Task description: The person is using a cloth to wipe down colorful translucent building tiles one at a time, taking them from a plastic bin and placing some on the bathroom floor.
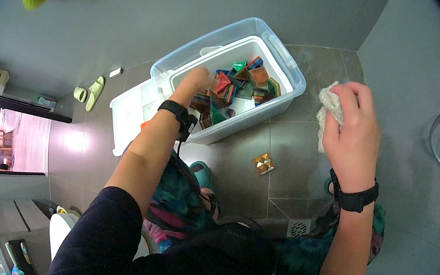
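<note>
My left hand [198, 81] is over the near left side of a white inner bin [260, 45], its fingertips partly hidden among coloured magnetic tiles [246, 90]. Whether it grips a tile cannot be told. The inner bin sits inside a larger translucent plastic box [237, 28]. In my right hand [351, 137], to the right of the box, is a crumpled off-white terry cloth [330, 107]. One amber square tile [263, 164] lies alone on the floor between my feet and the box.
A white plastic lid [128, 116] lies left of the box. Pale green slippers [95, 94] stand by the wall. A floor drain [298, 228] is near my feet. The toilet [61, 229] stands at lower left, and a hose [437, 128] curves along the right wall.
</note>
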`<action>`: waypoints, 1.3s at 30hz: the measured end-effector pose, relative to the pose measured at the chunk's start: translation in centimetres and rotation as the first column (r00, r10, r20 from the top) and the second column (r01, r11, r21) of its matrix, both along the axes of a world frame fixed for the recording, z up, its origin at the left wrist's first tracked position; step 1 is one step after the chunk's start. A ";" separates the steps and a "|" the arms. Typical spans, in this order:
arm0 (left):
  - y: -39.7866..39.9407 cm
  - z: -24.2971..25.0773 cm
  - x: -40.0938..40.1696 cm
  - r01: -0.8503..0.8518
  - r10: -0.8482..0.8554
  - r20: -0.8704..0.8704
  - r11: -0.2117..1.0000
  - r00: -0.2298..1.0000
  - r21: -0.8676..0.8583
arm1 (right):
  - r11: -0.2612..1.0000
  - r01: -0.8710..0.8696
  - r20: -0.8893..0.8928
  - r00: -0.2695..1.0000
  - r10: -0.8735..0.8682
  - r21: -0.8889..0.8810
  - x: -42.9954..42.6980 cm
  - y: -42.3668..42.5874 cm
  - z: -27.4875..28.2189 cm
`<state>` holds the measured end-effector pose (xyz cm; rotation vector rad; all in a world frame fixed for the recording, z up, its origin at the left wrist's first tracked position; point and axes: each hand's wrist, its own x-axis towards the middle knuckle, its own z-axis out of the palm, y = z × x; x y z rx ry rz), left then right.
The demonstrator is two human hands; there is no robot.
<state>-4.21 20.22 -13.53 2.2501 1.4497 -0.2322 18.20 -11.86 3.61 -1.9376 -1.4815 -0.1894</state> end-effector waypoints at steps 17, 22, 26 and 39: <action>1.3 -7.7 3.3 0.061 -0.058 -0.122 0.998 0.991 0.025 | 0.990 -0.076 0.000 0.997 0.077 -0.118 -0.4 0.4 -0.6; 0.8 -9.0 3.9 0.071 -0.069 -0.116 0.997 0.991 0.015 | 0.984 -0.096 -0.013 0.995 0.095 -0.152 -0.6 0.3 -0.8; 0.2 -9.5 5.1 0.052 -0.039 -0.112 0.992 0.993 0.116 | 0.970 -0.088 -0.068 0.995 0.074 -0.229 -0.6 0.3 -0.7; -0.3 -12.1 16.5 0.419 -0.402 0.192 0.906 0.895 -0.057 | 0.938 -0.139 -0.089 0.989 0.117 -0.318 -1.5 1.1 -1.6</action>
